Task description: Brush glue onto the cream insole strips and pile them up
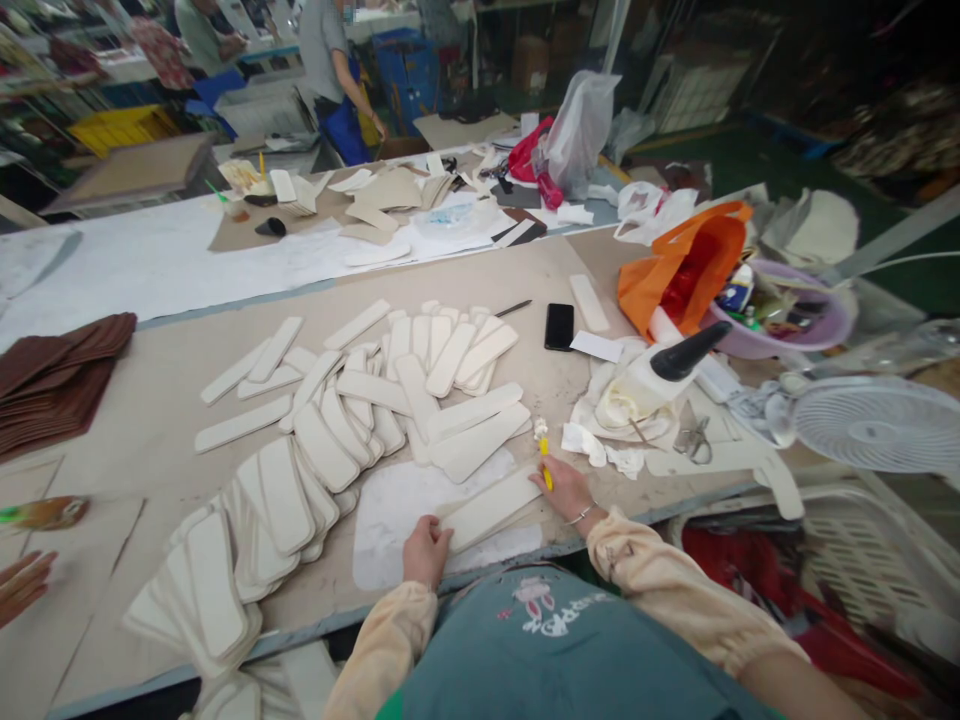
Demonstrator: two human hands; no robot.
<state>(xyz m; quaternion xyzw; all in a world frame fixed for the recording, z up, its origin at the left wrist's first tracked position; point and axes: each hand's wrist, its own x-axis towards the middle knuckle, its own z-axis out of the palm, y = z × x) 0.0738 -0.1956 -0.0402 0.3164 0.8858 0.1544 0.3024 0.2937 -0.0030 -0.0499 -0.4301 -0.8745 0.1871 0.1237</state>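
Note:
My right hand is closed around a small yellow-handled brush whose tip is coated in something white. Under and beside that hand lies a long off-white strip, flat on a white sheet at the table's near edge. At the strip's left end, my left hand pinches it with curled fingers. Just beyond are more off-white pieces with rounded ends, stacked and fanned out. Another fanned row of such pieces runs down to the left.
To the right stand a white bottle with a black nozzle, scissors, a white fan and an orange bag. A phone lies farther back. Brown pieces are stacked left, near another person's hand.

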